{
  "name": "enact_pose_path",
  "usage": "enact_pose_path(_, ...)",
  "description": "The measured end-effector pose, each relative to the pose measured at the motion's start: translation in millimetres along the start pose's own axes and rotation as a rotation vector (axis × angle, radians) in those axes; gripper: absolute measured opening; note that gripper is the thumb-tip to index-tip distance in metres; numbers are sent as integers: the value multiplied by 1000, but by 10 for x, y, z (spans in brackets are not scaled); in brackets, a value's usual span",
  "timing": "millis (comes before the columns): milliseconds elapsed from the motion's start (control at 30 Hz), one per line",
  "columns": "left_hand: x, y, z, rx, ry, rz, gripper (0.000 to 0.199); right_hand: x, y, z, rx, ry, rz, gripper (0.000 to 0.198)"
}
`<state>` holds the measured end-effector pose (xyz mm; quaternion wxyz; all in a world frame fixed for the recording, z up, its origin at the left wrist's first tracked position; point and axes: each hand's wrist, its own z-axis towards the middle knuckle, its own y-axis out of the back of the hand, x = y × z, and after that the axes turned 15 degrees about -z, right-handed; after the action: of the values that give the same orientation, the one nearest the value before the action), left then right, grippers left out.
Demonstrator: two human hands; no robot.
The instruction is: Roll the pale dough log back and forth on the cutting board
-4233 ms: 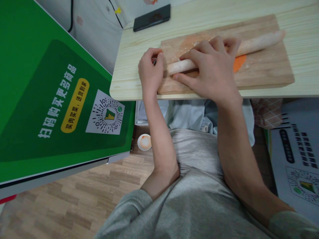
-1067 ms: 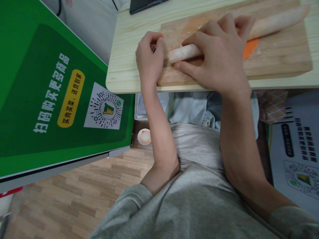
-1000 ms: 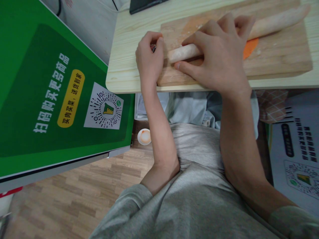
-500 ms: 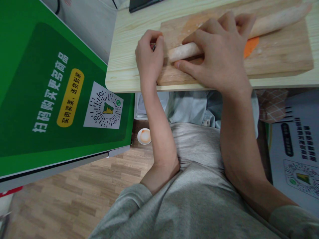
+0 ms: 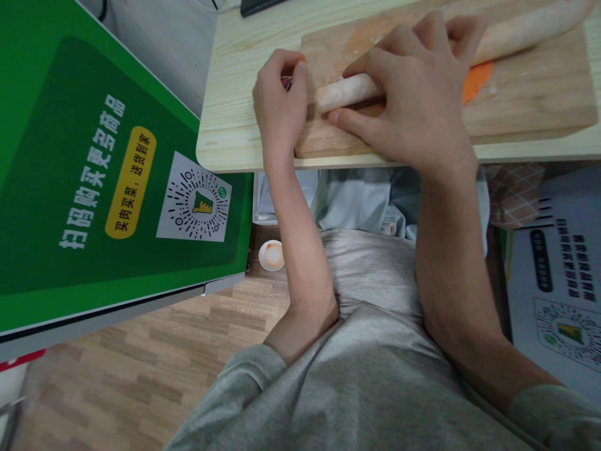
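Note:
A long, pale rolling pin (image 5: 350, 92), dusted with what looks like flour, lies slantwise across a wooden board (image 5: 530, 113). My right hand (image 5: 413, 100) spans the pin near its left end, thumb on the near side and fingers over the far side. Flat orange dough (image 5: 477, 81) shows beside that hand; the rest is hidden beneath it. At the board's left edge, my left hand (image 5: 282, 97) is curled with thumb and forefinger close together. A small dark, shiny bit shows in the gap between its fingers, too little to name. The left fingertips look orange-tinged.
The board rests on a light wooden table (image 5: 230, 106) with its front edge close to my body. A dark flat object (image 5: 260, 5) sits at the back. A green panel (image 5: 42, 188) stands left of the table. Below is a white bowl (image 5: 272, 255) with orange residue.
The whole view has shifted slightly. Both hands keep nearly the same places and grips, and the rolling pin lies almost as before.

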<state>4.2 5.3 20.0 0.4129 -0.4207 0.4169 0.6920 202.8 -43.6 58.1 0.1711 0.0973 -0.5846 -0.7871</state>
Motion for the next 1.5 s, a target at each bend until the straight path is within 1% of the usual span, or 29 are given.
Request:
enact_pose_path(300,-49,4,-41,-18,-43,-23,38,-18,24,7,28,2,3,59)
enact_pose_path(433,-75,-14,-44,-36,-9,5,40,-12,46,5,44,9,-11,62)
enact_pose_path(567,-58,-10,-27,-34,-30,-16,40,-18,58,-6,60,15,-7,59)
enact_pose_path(700,-9,13,19,-6,-11,-27,40,-32,47,-7,42,19,7,59)
enact_pose_path(833,10,16,54,-20,9,-32,45,-37,17,11,1,12,8,65)
enact_pose_path(900,4,7,58,-30,14,-53,48,-34,19,16,10,10,-4,66)
enact_pose_path(1033,-38,-27,52,-58,5,-36,45,-23,46,15,59,-10,-48,67)
enact_pose_path(1167,-85,-50,55,-62,39,-5,44,-27,39,16,19,8,-55,72)
enact_pose_path(1500,-154,-46,45,-63,57,15,44,-20,27,5,1,16,-28,67)
